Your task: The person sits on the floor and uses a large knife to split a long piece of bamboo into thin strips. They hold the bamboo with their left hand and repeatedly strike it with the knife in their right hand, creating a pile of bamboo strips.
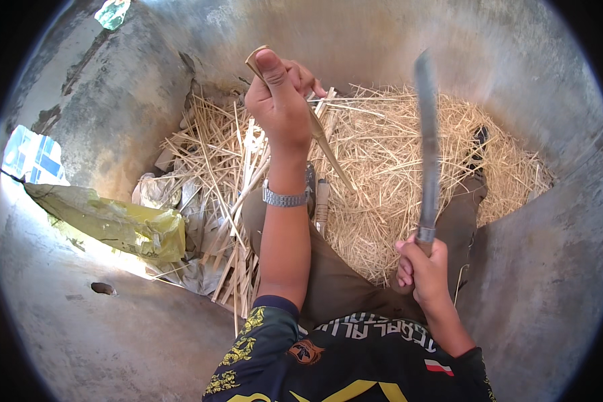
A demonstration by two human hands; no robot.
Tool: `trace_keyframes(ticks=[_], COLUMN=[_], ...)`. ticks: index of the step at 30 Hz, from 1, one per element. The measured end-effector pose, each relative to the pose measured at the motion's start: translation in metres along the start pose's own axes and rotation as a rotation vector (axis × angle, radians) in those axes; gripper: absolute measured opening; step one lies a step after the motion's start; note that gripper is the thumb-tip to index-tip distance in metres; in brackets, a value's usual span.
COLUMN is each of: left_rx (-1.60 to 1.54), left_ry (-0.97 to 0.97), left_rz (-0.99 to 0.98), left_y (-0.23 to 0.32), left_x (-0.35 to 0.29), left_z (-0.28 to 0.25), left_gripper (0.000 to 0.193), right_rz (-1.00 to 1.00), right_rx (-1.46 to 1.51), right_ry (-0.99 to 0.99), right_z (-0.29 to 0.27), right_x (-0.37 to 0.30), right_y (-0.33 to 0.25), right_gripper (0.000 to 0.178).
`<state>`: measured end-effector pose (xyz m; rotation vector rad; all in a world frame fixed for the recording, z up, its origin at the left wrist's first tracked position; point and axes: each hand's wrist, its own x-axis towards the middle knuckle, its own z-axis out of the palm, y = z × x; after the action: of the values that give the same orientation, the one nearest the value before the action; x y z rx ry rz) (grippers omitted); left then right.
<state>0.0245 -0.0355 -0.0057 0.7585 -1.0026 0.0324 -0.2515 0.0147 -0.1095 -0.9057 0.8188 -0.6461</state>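
Note:
My left hand (pixel 279 100) is raised at the upper middle, its fingers wrapped round a tapered bamboo piece (pixel 329 153). One end of the piece shows beside the thumb, and the narrow end slants down to the right over the shavings. In my right hand (pixel 423 271) is the handle of a machete (pixel 428 134), its long blade pointing up and slightly blurred. A gap separates the blade from the bamboo. A metal-banded watch (pixel 285 197) circles my left wrist.
Pale bamboo shavings (pixel 382 187) heap up between and beyond my legs. Several split bamboo strips (pixel 238 214) lie at the left, near a yellow plastic sack (pixel 134 224). A short wrapped stick-like object (pixel 322 201) rests beside my left leg. Curved concrete walls (pixel 382 43) surround me.

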Motion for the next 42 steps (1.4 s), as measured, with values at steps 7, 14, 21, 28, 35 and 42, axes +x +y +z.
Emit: trace_keyframes(ticks=[7,14,21,28,35,42], left_rx=[-0.181,-0.147,0.168,0.19,0.412,0.286], left_ry=[-0.222,-0.239,0.0,0.097,0.152,0.157], left_rz=[-0.062,-0.086,0.052,0.084,0.167,0.132], left_y=[-0.002,0.0,0.0,0.003,-0.003,0.002], left_x=[-0.001,-0.002,-0.006,0.001,-0.01,-0.007], left_z=[0.005,-0.001,0.014,-0.01,0.014,0.011], left_gripper=[0.063,0.065,0.061,0.054,0.048,0.046], right_rz=[0.175,-0.15,0.058,0.022,0.102,-0.221], right_rx=[-0.465,-0.41,-0.398,-0.4,-0.168,-0.476], right_ry=[-0.184,-0.06,-0.15,-0.047,-0.121,-0.043], right_z=[-0.001,0.0,-0.005,-0.01,-0.001,-0.005], right_x=[0.02,0.015,0.034,0.033,0.027,0.027], right_y=[0.039,0.015,0.069,0.036,0.084,0.044], right_gripper=[0.021,0.018,0.019,0.021,0.021,0.021])
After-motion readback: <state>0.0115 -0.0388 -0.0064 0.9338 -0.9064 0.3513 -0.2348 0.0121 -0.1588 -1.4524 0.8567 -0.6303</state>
